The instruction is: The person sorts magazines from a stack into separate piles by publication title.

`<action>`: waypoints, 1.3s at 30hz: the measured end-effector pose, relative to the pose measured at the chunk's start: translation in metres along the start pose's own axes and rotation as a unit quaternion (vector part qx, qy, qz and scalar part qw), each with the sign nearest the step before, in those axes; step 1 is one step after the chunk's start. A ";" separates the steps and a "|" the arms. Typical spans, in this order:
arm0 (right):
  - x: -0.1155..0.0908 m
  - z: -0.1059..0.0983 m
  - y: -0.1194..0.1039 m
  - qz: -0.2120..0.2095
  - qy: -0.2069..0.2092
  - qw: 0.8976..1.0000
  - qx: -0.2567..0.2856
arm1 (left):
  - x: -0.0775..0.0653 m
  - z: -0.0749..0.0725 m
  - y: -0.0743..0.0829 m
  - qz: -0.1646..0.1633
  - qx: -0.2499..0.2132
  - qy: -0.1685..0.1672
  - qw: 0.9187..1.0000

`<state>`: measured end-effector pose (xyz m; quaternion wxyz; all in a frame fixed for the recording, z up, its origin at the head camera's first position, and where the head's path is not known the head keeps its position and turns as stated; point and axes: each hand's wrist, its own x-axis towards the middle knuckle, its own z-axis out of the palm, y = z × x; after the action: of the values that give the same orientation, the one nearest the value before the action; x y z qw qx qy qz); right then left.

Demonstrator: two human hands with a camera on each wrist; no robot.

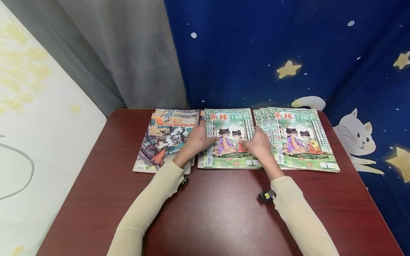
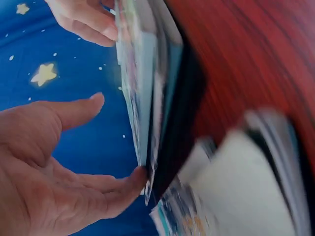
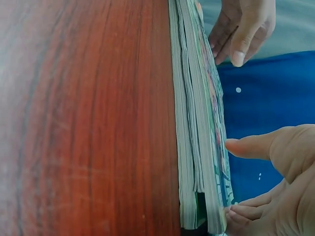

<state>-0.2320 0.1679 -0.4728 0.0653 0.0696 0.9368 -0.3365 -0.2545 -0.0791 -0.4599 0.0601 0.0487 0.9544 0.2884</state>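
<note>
A stack of magazines (image 1: pixel 227 154) with a green illustrated cover lies flat in the middle of the row, and both hands are at its sides. My left hand (image 1: pixel 196 139) has its fingers at the left edge. In the left wrist view, that thumb stands apart from the cover of the stack (image 2: pixel 145 93). My right hand (image 1: pixel 260 143) rests at the right edge, its fingers fairly straight. In the right wrist view, the thumb tip appears to touch the cover of the stack (image 3: pixel 199 108), whose page edges face the camera.
Left of the middle stack, magazines with an orange-titled cover (image 1: pixel 163 142) lie slightly fanned. Several overlapping green magazines (image 1: pixel 304 153) are at the right. All sit along the back of a dark red table (image 1: pixel 211 213), before grey and blue curtains (image 1: pixel 240 53).
</note>
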 end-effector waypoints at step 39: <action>-0.015 -0.086 0.085 0.008 0.059 0.980 0.188 | 0.032 0.034 0.082 0.020 -0.418 -0.076 0.905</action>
<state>-0.2089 0.2864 -0.4572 -0.0016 0.1079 0.8586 -0.5011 -0.2762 0.0111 -0.4451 0.1413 0.0596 0.7375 0.6577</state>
